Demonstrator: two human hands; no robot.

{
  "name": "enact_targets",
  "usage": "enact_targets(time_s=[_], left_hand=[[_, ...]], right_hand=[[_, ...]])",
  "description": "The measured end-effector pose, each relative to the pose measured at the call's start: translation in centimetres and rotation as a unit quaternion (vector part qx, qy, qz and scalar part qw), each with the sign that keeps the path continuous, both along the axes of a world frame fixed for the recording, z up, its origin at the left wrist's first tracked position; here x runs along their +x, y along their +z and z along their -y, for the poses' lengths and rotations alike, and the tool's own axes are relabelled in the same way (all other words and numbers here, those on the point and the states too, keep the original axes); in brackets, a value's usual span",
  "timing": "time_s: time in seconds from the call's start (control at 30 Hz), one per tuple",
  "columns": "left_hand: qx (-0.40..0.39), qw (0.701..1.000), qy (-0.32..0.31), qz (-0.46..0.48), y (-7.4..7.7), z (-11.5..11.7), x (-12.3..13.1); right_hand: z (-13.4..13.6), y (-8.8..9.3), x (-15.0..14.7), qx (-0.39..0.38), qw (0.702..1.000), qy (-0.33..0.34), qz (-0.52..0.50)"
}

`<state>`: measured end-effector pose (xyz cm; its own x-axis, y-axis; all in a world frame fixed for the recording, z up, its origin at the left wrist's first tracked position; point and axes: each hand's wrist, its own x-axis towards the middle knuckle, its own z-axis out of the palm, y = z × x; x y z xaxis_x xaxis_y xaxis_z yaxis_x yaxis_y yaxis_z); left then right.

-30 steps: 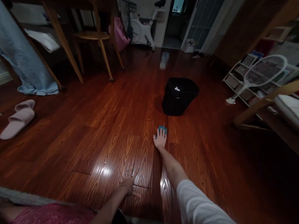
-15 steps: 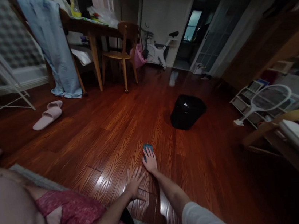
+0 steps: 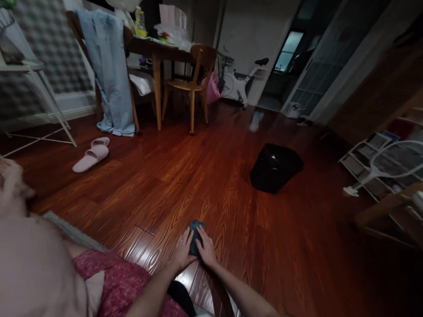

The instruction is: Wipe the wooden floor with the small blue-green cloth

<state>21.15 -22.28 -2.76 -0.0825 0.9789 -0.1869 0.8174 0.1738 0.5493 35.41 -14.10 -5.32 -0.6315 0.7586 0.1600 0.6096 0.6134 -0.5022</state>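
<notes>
A small dark teal bundle [image 3: 196,229], perhaps folded cloth, lies on the wooden floor in front of me. My left hand [image 3: 184,250] is at its left edge, fingers reaching forward along it and touching it. From the other side, my right hand [image 3: 206,247] has its fingers over the bundle's right edge, so it sits held between both hands. Parts of it are hidden under the fingers, and its exact kind cannot be made out.
A glossy black bin [image 3: 275,168] stands ahead to the right. At left, another person's bare feet [image 3: 5,188] rest near a pair of pink slippers [image 3: 92,156]. A wooden chair [image 3: 189,83] and table stand behind; a white racket [image 3: 401,159] leans at right.
My left hand, spread over bare floor before, has come to the bundle's left side. My right hand has shifted from on top of it to its right side. The view has turned left.
</notes>
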Motion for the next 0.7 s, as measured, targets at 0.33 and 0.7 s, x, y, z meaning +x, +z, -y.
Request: enact_targets(time_s=[0.33, 0.7], left_hand=[[0.02, 0.986, -0.144, -0.076, 2.0, -0.8, 3.9], [0.064, 0.98, 0.007, -0.191, -0.5, -0.7, -5.4]], right_hand=[[-4.9, -1.8, 13.6, 0.088, 0.975, -0.175, 0.103], [-4.9, -2.2, 13.0, 0.096, 0.969, -0.187, 0.131]])
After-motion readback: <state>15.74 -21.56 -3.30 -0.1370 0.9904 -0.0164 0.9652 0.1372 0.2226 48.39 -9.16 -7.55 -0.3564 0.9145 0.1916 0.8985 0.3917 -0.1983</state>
